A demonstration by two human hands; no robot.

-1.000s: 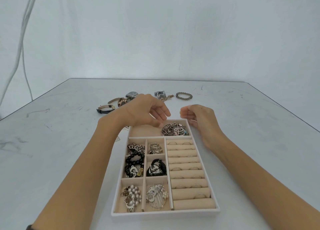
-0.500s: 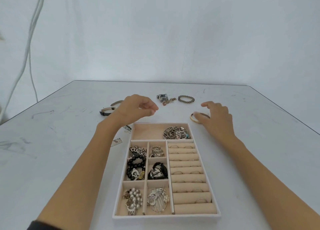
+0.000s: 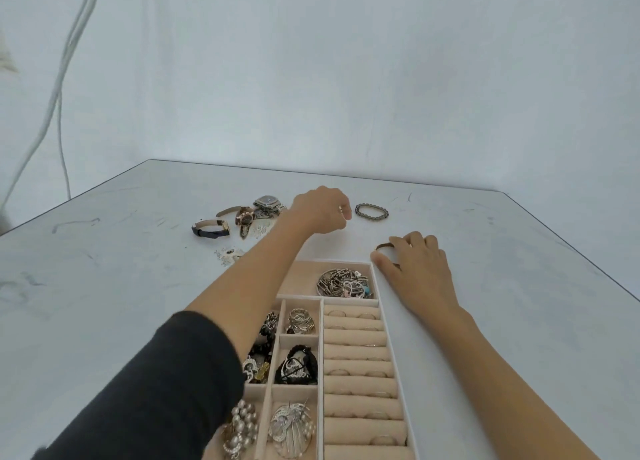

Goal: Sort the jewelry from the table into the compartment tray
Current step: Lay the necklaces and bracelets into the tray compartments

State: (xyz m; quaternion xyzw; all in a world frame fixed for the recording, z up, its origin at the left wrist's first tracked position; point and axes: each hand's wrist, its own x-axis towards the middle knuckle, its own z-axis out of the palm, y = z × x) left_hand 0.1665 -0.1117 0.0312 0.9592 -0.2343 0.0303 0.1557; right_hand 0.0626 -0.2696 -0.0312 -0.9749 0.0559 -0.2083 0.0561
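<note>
The beige compartment tray (image 3: pixel 321 355) lies close in front of me, with bracelets, rings, pearls and brooches in its sections. My right hand (image 3: pixel 414 265) is on the table just past the tray's far right corner, thumb and fingers curled round a gold bangle (image 3: pixel 382 246). My left hand (image 3: pixel 320 210) reaches beyond the tray, fingers curled down over a small silver chain piece (image 3: pixel 341 209), of which only a glint shows. A grey beaded bracelet (image 3: pixel 371 212) lies just right of that hand.
Left of my left hand lie two watches (image 3: pixel 246 216) (image 3: pixel 268 203), a dark strap bracelet (image 3: pixel 210 229) and small silver pieces (image 3: pixel 228 253). A heap of bangles (image 3: pixel 346 283) fills the right half of the tray's far compartment. A cable (image 3: pixel 59 88) hangs at the left wall.
My left hand moved from above the tray's far end out to the chain piece. My right hand moved right to the gold bangle and closed round it.
</note>
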